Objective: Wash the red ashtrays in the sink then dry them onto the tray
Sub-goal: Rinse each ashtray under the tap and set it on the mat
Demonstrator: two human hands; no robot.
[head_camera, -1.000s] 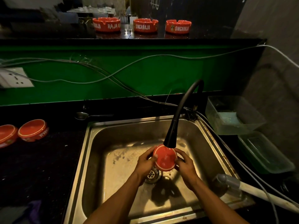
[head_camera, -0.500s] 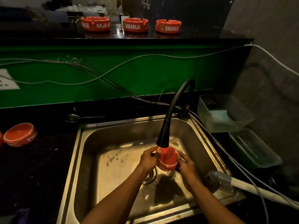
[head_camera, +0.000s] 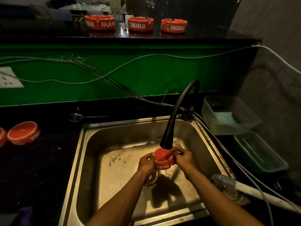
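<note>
At the left edge of the worktop (head_camera: 40, 168), two red ashtrays (head_camera: 22, 132) are seen lying upside down, well apart from the sink (head_camera: 114, 160). On the raised ledge (head_camera: 203, 35) behind the green wall, three more ashtrays (head_camera: 140, 24) are set upright in a row.

Over the middle of the sink, one red ashtray (head_camera: 163, 159) is held between both hands, directly under the nozzle of the black tap (head_camera: 167, 136), which nearly touches it. The left hand (head_camera: 146, 164) is curled round its left side, and the right hand (head_camera: 183, 158) pinches its right side, fingers bent over the rim. The ashtray is round, so no long axis is offered; it is tilted, with its lettered side wall turned toward the person. Whether its hollow faces up to the tap cannot be told. Both hands are equally near.

The rinse is judged to be under way. No tray is identified for certain; clear plastic containers (head_camera: 228, 116) are seen at the right edge of the worktop.
</note>
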